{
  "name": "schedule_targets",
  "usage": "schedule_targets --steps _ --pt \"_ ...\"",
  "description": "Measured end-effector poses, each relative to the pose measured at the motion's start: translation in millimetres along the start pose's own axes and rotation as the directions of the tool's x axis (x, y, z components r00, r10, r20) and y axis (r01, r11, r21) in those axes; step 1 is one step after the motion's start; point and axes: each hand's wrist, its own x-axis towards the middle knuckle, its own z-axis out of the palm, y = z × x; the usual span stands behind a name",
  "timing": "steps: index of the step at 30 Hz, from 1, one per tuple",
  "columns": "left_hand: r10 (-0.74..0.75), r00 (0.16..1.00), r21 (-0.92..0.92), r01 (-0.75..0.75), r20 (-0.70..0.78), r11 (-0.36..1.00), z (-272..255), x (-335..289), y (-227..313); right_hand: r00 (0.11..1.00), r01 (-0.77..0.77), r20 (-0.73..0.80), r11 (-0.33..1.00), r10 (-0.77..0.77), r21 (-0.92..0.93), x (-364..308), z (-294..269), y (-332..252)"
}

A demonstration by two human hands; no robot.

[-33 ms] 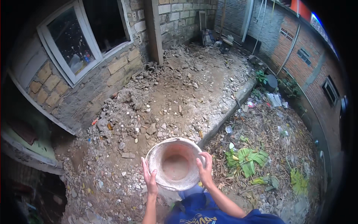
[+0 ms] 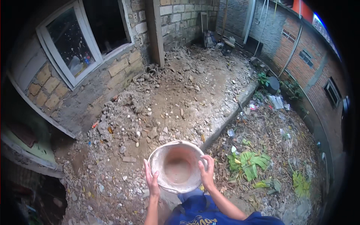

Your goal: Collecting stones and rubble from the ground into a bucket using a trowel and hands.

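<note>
A round, whitish, dirt-smeared bucket is held up in front of my body, its mouth facing me. Inside, its reddish wall and dusty bottom show, with no load that I can make out. My left hand presses against its left side, fingers stretched along the outer wall and thumb near the rim. On the opposite side my right hand grips the rim, fingers curled round the outside. Under and beyond the bucket lies uneven ground strewn with rubble.
A low concrete edge divides the rubble from lower ground with dry leaves and green leaves. A window and a block wall stand at the left, a brick wall at the right. A dark round container stands near that wall.
The bucket and both hands sit very slightly lower in the picture. The grip has not changed.
</note>
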Motion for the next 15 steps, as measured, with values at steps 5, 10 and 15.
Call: schedule_targets --steps 5,10,15 --pt "-0.288 0.956 -0.053 0.285 -0.063 0.957 9.9 144.3 -46.9 0.982 -0.163 -0.101 0.986 0.161 -0.018 113.9 80.6 41.8" --pt "-0.330 0.941 -0.145 0.317 -0.073 0.937 14.1 313.9 -55.4 0.985 -0.167 -0.036 0.985 0.166 -0.035 269.3 151.9 40.2" --pt "-0.275 0.955 -0.039 0.281 0.110 0.959 71.9 504.8 -54.0 0.965 -0.239 -0.069 0.957 0.253 0.165 409.7 187.5 33.1"
